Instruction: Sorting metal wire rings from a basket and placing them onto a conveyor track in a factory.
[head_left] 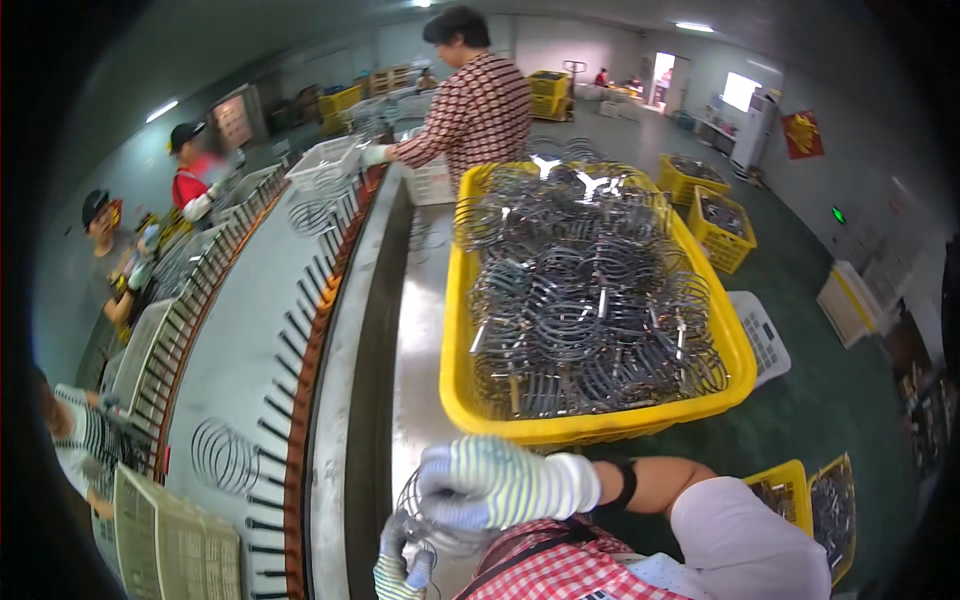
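My right hand (500,485), in a striped knit glove with a dark band on the wrist, is closed over a bundle of thin metal wire rings (455,538) close to my body. At the lower edge my left hand (402,572), gloved the same way, curls its fingers around the near side of that bundle; it is partly cut off. Just beyond my right hand stands a large yellow basket (597,430), heaped with dark wire rings (580,300).
To the left runs a conveyor (235,370) edged with black rods, with loose rings (224,457) lying on it. A co-worker in a patterned shirt (480,115) reaches over its far end; others stand along its left side. Yellow baskets (720,230) stand on the floor at right.
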